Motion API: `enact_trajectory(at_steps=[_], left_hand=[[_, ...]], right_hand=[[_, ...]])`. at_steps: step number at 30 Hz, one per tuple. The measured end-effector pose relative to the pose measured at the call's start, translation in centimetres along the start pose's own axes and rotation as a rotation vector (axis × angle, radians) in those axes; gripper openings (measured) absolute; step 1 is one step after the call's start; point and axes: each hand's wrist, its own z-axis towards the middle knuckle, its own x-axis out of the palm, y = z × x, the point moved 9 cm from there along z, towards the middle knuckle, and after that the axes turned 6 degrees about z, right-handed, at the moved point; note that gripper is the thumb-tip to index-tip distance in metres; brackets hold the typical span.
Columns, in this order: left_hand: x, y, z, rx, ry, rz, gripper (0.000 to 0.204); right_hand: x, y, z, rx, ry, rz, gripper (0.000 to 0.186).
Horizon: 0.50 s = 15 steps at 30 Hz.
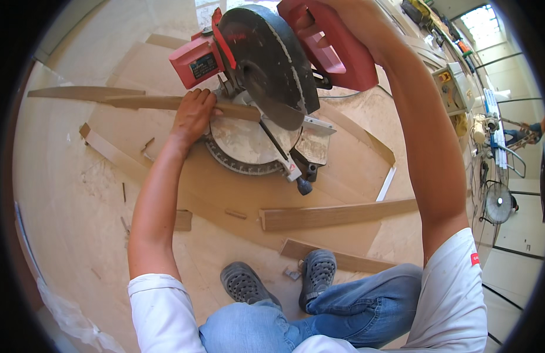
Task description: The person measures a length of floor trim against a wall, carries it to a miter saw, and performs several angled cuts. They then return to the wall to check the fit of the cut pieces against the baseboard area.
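Fingers of the left hand (194,115) lay spread and pressed flat on a long wooden strip (149,102), pinning it against the base of a red saw (266,65). That hand did not wrap around the wood; it only bore down on top of it, palm and fingertips touching the strip just left of the blade guard. The strip ran out to the left across the plywood floor (66,194), and its right end passed under the dark guard at the saw's round turntable (246,144).

Up at the top of the view, the right hand (328,12) was clenched around the saw's red handle (337,50), with the arm stretching down toward the lower right. Part of that hand was cut off by the picture's edge, so the fingertips themselves could not be made out.

Nearer the person, a wider board (337,213) lay on the floor, well apart from the saw, and a shorter piece (337,257) lay just beside a pair of grey clogs (284,279). Blue jeans (343,306) and white sleeves filled the lower edge. A small offcut (183,220) rested close behind the left forearm. Off to the right stood a floor fan (499,203), with a yellow tool (452,88) above it.
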Motion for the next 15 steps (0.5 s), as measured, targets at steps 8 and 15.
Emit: enact_trajectory(at_steps=[8, 15], left_hand=[[-0.4, -0.7, 0.3, -0.004, -0.007, 0.019, 0.028], [-0.4, -0.8, 0.3, -0.027, 0.001, 0.042, 0.025]], right_hand=[[0.1, 1.4, -0.8, -0.147, -0.054, -0.175, 0.032], [0.4, 1.3, -2.2, -0.135, -0.101, -0.167, 0.032]])
